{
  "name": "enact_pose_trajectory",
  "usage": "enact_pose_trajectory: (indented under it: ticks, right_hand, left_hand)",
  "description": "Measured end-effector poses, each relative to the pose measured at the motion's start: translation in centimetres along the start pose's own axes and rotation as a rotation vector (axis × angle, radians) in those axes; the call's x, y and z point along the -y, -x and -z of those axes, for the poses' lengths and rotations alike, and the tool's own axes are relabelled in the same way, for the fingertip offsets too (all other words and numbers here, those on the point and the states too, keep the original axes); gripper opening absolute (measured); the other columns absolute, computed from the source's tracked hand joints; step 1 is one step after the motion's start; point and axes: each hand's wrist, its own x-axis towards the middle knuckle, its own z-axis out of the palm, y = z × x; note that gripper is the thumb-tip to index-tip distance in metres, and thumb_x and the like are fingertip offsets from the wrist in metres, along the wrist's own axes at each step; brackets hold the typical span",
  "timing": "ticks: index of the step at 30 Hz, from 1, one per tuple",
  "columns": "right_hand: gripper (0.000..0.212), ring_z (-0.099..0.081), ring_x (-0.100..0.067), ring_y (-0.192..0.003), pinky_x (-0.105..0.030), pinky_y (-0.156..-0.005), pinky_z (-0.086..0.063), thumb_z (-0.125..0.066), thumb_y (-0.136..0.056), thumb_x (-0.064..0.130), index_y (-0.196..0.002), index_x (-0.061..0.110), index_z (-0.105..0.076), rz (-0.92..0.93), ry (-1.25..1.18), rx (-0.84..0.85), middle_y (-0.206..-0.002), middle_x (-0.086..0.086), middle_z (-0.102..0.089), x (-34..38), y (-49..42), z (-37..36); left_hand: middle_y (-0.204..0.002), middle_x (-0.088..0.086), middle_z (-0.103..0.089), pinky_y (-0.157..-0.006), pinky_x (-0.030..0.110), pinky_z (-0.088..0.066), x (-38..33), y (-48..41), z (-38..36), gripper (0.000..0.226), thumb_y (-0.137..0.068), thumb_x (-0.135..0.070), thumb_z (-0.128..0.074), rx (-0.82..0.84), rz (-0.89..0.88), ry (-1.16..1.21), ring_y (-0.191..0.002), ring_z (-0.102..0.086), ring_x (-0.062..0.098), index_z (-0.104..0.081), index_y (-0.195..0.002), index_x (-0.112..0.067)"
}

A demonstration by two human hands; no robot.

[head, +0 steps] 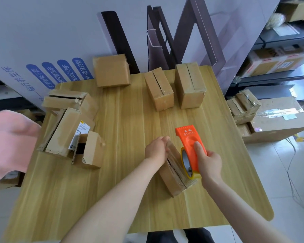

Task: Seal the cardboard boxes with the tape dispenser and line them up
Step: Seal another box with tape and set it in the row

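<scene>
Tape dispenser [191, 148] right of box [174, 178]

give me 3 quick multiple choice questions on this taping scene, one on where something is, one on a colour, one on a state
1. Where is the tape dispenser?
A. against the near box
B. beside the far boxes
C. on the floor

2. What colour is the dispenser's casing?
A. blue
B. orange
C. black

3. How do the left boxes on the table stand?
A. taped shut
B. flaps open
C. crushed flat

Answers:
1 A, the right hand holds it against the box that the left hand grips.
2 B, the casing is bright orange.
3 B, their flaps stand apart and dark gaps show.
</scene>
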Motion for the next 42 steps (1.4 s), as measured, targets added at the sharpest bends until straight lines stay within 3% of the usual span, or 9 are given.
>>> enact_pose_trajectory:
  ticks: [5, 9, 12, 16, 22, 26, 30, 35, 42]
  right_hand:
    - [0.044, -0.049, -0.015, -0.049, -0.027, -0.046, -0.037, -0.061, -0.090, 0.041, -0.061, 0.008, -0.056, 0.001, -0.011, 0.003, -0.055, -0.003, -0.054, 0.0, 0.0, 0.1]
    - [0.044, -0.050, -0.015, -0.049, -0.026, -0.047, -0.037, -0.061, -0.090, 0.041, -0.060, 0.009, -0.055, 0.016, -0.001, 0.004, -0.054, -0.002, -0.054, 0.0, 0.1, 0.2]
    - [0.044, -0.051, -0.016, -0.050, -0.027, -0.047, -0.038, -0.061, -0.090, 0.041, -0.059, 0.010, -0.055, 0.025, -0.004, 0.015, -0.054, -0.002, -0.055, 0.0, 0.2, 0.3]
    - [0.042, -0.052, -0.016, -0.050, -0.027, -0.047, -0.039, -0.061, -0.089, 0.041, -0.061, 0.010, -0.057, 0.031, 0.000, 0.021, -0.055, -0.003, -0.056, -0.1, 0.3, 0.2]
    - [0.042, -0.050, -0.016, -0.049, -0.026, -0.047, -0.036, -0.061, -0.090, 0.041, -0.062, 0.010, -0.058, 0.045, -0.004, 0.022, -0.052, -0.001, -0.054, -0.4, 0.2, 0.0]
    - [0.041, -0.051, -0.014, -0.049, -0.026, -0.047, -0.038, -0.061, -0.090, 0.041, -0.065, 0.008, -0.061, 0.055, -0.003, 0.023, -0.054, -0.001, -0.056, -0.5, 0.1, -0.2]
    - [0.043, -0.053, -0.016, -0.050, -0.027, -0.049, -0.041, -0.062, -0.090, 0.042, -0.066, 0.007, -0.063, 0.065, 0.002, 0.019, -0.057, -0.004, -0.059, -0.7, 0.2, -0.5]
    - [0.045, -0.054, -0.020, -0.052, -0.029, -0.052, -0.042, -0.062, -0.088, 0.043, -0.065, 0.005, -0.062, 0.101, 0.041, 0.025, -0.056, -0.007, -0.059, -0.2, 0.0, -1.2]
    - [0.041, -0.054, -0.016, -0.051, -0.023, -0.048, -0.043, -0.062, -0.090, 0.041, -0.067, 0.007, -0.064, 0.152, -0.001, 0.078, -0.055, -0.002, -0.058, 0.5, -0.5, -1.6]
  left_hand:
    - [-0.122, -0.007, -0.057, -0.069, 0.027, -0.037, -1.1, -1.9, 2.2, 0.029, -0.095, -0.016, -0.041, 0.271, -0.048, -0.213, -0.097, -0.058, 0.022, -0.050, -0.119, -0.030]
    - [-0.132, -0.008, -0.055, -0.083, 0.028, -0.044, -0.7, -2.2, 1.6, 0.038, -0.095, -0.021, -0.048, 0.283, 0.058, -0.051, -0.114, -0.056, 0.022, -0.048, -0.129, -0.039]
    - [-0.147, -0.007, -0.041, -0.110, 0.030, -0.033, 0.8, 0.7, -0.2, 0.060, -0.089, -0.015, -0.063, -0.177, 0.035, 0.112, -0.135, -0.039, 0.018, -0.041, -0.142, -0.031]
    - [-0.134, -0.001, -0.052, -0.099, 0.022, -0.036, 2.3, 5.2, -3.1, 0.045, -0.086, -0.014, -0.069, -0.607, 0.219, 0.494, -0.125, -0.046, 0.016, -0.057, -0.129, -0.017]
    - [-0.140, 0.002, -0.052, -0.097, 0.019, -0.037, 2.2, 5.8, -3.7, 0.045, -0.097, -0.022, -0.053, -0.348, 0.443, 0.865, -0.125, -0.052, 0.016, -0.046, -0.141, -0.012]
    - [-0.134, -0.002, -0.054, -0.097, 0.027, -0.041, 2.7, 4.8, -2.0, 0.039, -0.098, -0.012, -0.047, -0.199, 0.437, 0.769, -0.122, -0.051, 0.017, -0.048, -0.136, -0.018]
    - [-0.101, -0.009, -0.063, -0.069, 0.023, -0.046, 4.0, 3.7, -0.3, 0.024, -0.092, -0.008, -0.050, -0.081, 0.314, 0.589, -0.087, -0.058, 0.010, -0.059, -0.108, -0.024]
    - [-0.097, -0.008, -0.062, -0.062, 0.021, -0.041, 4.0, 4.9, -0.9, 0.019, -0.090, -0.010, -0.054, -0.179, 0.428, 0.666, -0.085, -0.059, 0.013, -0.056, -0.106, -0.020]
    - [-0.134, 0.000, -0.049, -0.101, 0.038, -0.043, 3.9, 7.5, -2.1, 0.052, -0.085, -0.015, -0.058, -0.224, 0.434, 0.466, -0.124, -0.046, 0.021, -0.043, -0.134, -0.017]
